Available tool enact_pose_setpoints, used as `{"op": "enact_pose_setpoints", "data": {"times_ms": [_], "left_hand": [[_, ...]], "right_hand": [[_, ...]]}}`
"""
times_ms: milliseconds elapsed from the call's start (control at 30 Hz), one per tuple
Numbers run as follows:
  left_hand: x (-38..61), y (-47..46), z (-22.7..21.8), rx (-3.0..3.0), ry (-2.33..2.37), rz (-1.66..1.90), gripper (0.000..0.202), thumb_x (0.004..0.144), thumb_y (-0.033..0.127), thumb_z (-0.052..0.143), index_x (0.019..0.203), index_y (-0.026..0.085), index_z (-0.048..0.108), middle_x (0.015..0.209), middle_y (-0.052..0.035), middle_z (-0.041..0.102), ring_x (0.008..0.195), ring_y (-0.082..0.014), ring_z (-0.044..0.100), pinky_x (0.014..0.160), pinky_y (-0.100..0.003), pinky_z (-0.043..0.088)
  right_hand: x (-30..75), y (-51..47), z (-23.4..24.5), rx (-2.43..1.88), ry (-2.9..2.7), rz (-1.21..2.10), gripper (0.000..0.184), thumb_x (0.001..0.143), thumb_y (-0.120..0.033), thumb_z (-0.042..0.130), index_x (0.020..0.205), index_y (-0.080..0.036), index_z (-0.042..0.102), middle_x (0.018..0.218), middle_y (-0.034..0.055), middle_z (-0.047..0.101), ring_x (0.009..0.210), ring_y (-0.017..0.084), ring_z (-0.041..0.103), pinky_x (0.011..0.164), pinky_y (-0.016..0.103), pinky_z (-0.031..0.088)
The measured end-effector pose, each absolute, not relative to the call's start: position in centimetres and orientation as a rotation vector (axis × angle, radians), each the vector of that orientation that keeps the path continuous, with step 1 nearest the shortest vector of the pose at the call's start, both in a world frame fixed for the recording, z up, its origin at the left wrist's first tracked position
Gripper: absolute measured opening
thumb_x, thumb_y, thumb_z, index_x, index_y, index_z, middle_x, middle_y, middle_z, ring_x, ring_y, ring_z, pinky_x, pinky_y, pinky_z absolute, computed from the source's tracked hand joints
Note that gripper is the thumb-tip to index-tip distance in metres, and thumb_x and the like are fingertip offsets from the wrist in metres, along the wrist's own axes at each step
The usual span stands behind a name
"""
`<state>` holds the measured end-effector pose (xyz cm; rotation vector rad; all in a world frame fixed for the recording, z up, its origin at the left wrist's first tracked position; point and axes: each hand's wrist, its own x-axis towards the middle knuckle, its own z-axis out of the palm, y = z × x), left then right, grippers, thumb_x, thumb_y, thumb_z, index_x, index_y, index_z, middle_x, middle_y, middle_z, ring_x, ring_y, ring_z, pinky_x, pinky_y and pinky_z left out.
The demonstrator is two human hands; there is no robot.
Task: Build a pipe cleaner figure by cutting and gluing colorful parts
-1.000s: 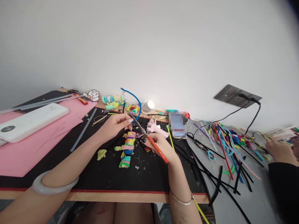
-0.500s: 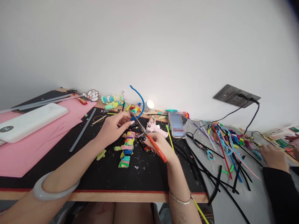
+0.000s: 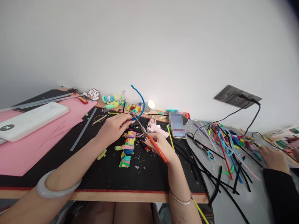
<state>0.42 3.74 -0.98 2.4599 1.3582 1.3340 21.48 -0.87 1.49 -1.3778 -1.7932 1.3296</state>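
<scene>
A curved blue pipe cleaner (image 3: 141, 101) rises from the fingers of my left hand (image 3: 116, 126), which pinches its lower end. My right hand (image 3: 161, 146) grips orange-handled scissors (image 3: 154, 144). Their blades point up and left and cross the pipe cleaner close to my left fingertips; whether the blades are fully closed on it I cannot tell. Below my hands, a striped, multicoloured fuzzy figure (image 3: 127, 149) lies on the black mat (image 3: 98, 174). Just beyond my right hand is a pink glue gun (image 3: 155, 126).
Pink sheets (image 3: 23, 161) and a white power bank (image 3: 35, 119) lie on the left. A phone (image 3: 177, 124) leans at the back. Several loose pipe cleaners (image 3: 226, 149) spread over the grey table on the right, near another person's hand (image 3: 274, 157). Cables run from the wall socket (image 3: 237, 96).
My left fingers have closed in more tightly around the lower end of the blue pipe cleaner. The scissors stay almost in the same place.
</scene>
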Motion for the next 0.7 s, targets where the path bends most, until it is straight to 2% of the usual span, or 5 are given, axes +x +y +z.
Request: {"op": "enact_pose_setpoints", "data": {"times_ms": [200,567,700], "left_hand": [[0.27,3.79,-0.80,2.548,1.323,1.310,0.024,0.090,0.029,0.041,0.096,0.019,0.062,0.095,-0.0065,0.069,0.090,-0.0190,0.063,0.086,-0.030,0.046],[-0.02,3.82,-0.47,2.568,1.298,1.258,0.026,0.091,0.029,0.039,0.097,0.020,0.063,0.096,-0.0054,0.068,0.091,-0.0179,0.063,0.087,-0.028,0.045],[-0.06,3.82,-0.33,2.499,1.271,1.255,0.026,0.090,0.030,0.041,0.096,0.021,0.064,0.096,-0.0049,0.069,0.091,-0.0184,0.063,0.088,-0.029,0.045]], "right_hand": [[21.45,-0.92,1.65,-1.371,-1.788,1.343,0.039,0.074,-0.050,0.059,0.059,-0.017,0.044,0.051,-0.0052,0.041,0.046,0.007,0.038,0.042,0.019,0.027],[21.59,-0.83,1.42,-1.390,-1.829,1.317,0.041,0.076,-0.052,0.055,0.059,-0.017,0.042,0.053,-0.0045,0.041,0.047,0.007,0.039,0.044,0.020,0.027],[21.67,-0.76,1.10,-1.417,-1.852,1.291,0.043,0.076,-0.055,0.054,0.059,-0.018,0.039,0.051,-0.0046,0.040,0.046,0.007,0.036,0.043,0.020,0.024]]}}
